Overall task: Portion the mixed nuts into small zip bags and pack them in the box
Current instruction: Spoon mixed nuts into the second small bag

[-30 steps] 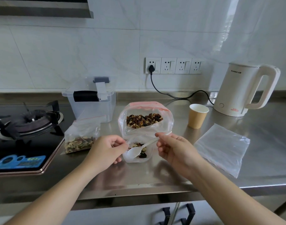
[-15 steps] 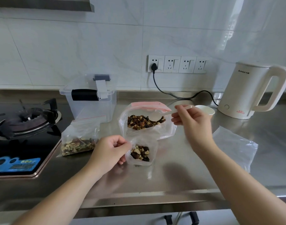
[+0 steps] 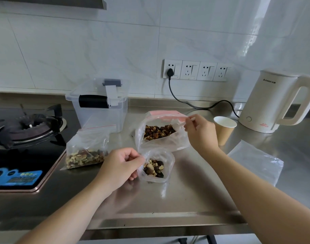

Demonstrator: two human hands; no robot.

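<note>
On the steel bench (image 3: 194, 191), a clear lidded box (image 3: 99, 106) stands behind a filled zip bag (image 3: 86, 148), with the big bag of mixed nuts (image 3: 161, 132) to its right. The right hand (image 3: 200, 132) pinches a white spoon (image 3: 178, 125) inside the big bag's mouth. The left hand (image 3: 120, 167), fingers curled, holds open the rim of a small zip bag (image 3: 156, 166) partly filled with nuts.

Steel worktop (image 3: 194, 194), bearing a clear lidded box (image 3: 99, 110), filled nut bag (image 3: 86, 148), large open nut bag (image 3: 161, 132), small bag (image 3: 156, 166), paper cup (image 3: 223, 131), kettle (image 3: 272, 103), empty bags (image 3: 256, 161), inset gas hob (image 3: 24, 143).
</note>
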